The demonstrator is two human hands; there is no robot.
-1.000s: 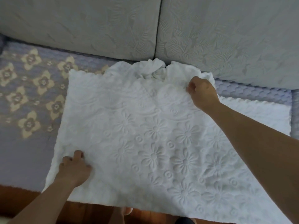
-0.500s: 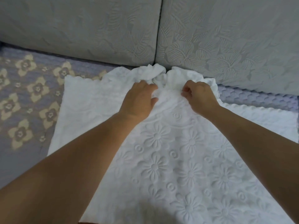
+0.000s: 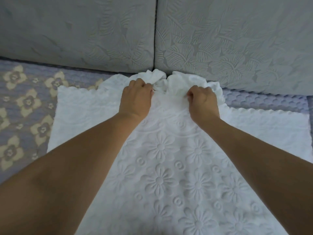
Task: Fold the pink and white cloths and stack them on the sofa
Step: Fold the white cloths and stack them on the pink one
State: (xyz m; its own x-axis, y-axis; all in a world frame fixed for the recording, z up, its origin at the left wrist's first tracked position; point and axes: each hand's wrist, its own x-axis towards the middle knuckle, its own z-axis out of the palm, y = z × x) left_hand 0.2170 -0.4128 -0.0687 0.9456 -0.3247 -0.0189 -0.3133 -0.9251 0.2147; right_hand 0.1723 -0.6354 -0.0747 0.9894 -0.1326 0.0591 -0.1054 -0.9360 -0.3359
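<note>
Both hands' grip: white cloth (image 3: 169,167) far bunched edge.

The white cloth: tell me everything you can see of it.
The white cloth looks like soft quilted fabric embossed with flowers and rings, with scalloped edges. It lies spread on the sofa seat, its far edge bunched against the back cushions. The left hand and right hand each grip that bunched edge.

white cloth (image 3: 169,167): thick matt fabric, embossed flower and ring pattern, scalloped edge. sofa back cushions (image 3: 237,39): grey matt upholstery, raised leaf texture. seat cover (image 3: 25,107): quilted lilac fabric, cream flower print, honeycomb stitching at right.
</note>
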